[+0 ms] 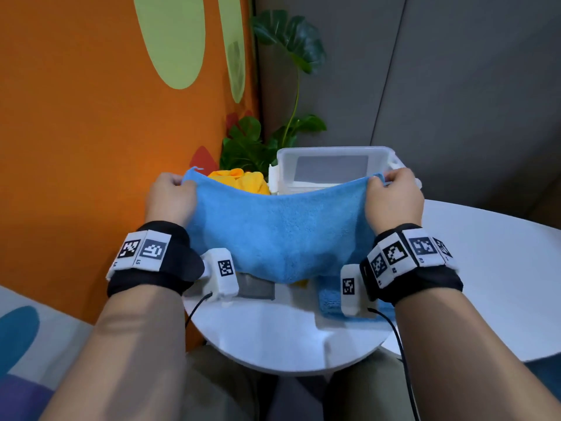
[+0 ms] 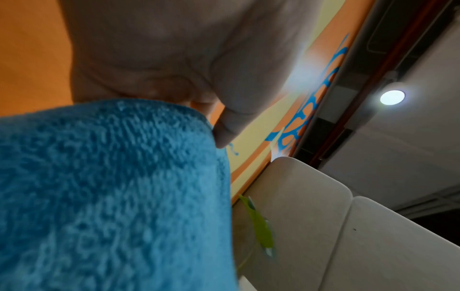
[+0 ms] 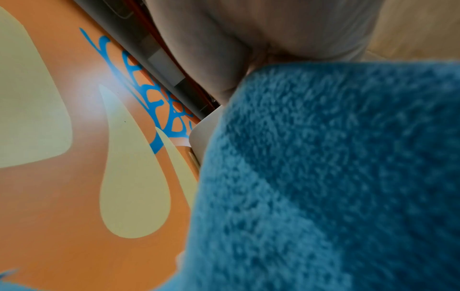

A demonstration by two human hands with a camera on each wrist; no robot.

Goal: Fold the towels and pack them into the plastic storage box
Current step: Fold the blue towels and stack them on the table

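Observation:
I hold a blue towel [image 1: 280, 232] spread in the air above the small white table [image 1: 282, 335]. My left hand [image 1: 171, 194] pinches its far left corner and my right hand [image 1: 391, 196] pinches its far right corner; the towel sags between them. In the left wrist view the blue towel [image 2: 112, 196] fills the lower left under my thumb. The right wrist view shows the same blue towel [image 3: 336, 177] across its right side. The clear plastic storage box [image 1: 334, 168] stands behind the towel, its visible far part bare. A crumpled yellow towel [image 1: 239, 179] lies left of the box.
Another blue towel [image 1: 331, 302] lies flat on the table under my right wrist, and a grey cloth [image 1: 256, 288] shows under the hanging towel. An orange wall [image 1: 91, 132] stands close on the left, a green plant [image 1: 273, 132] behind the box, a larger white table [image 1: 491, 268] at right.

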